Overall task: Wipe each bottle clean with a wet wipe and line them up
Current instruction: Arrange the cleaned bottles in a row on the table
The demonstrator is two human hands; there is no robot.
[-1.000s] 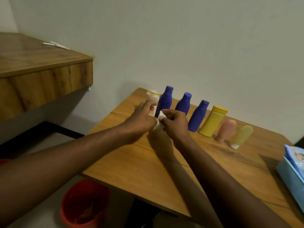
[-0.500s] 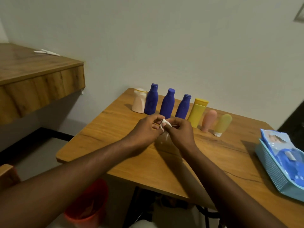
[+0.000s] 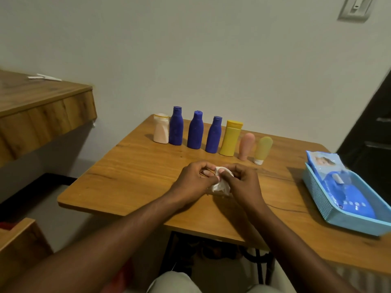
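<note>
1. The wet wipe (image 3: 220,186) is crumpled into a small white wad between the two hands, over the middle of the table (image 3: 137,166).
2. The left hand (image 3: 193,179) pinches the wad's left side with curled fingers.
3. The right hand (image 3: 243,182) pinches its right side, thumb and fingertips closed on the top edge.
4. Most of the wad hangs below the fingertips, between the palms. Whether it touches the table cannot be told.
5. The bottles stand upright in a row along the far edge, well apart from the hands. From the left they are a pale bottle (image 3: 161,130), three blue bottles (image 3: 195,131), a yellow bottle (image 3: 230,138), a pink tube (image 3: 245,145) and a green tube (image 3: 262,149) on a white cap.
6. The pale bottle stands just beside the first blue one, and contact is unclear.
7. On the right, a blue basket (image 3: 317,199) holds a pack of wipes (image 3: 342,187). The basket's near corner is cut off by the frame.
8. The wad hides parts of several fingertips, and no bottle label can be made out.
</note>
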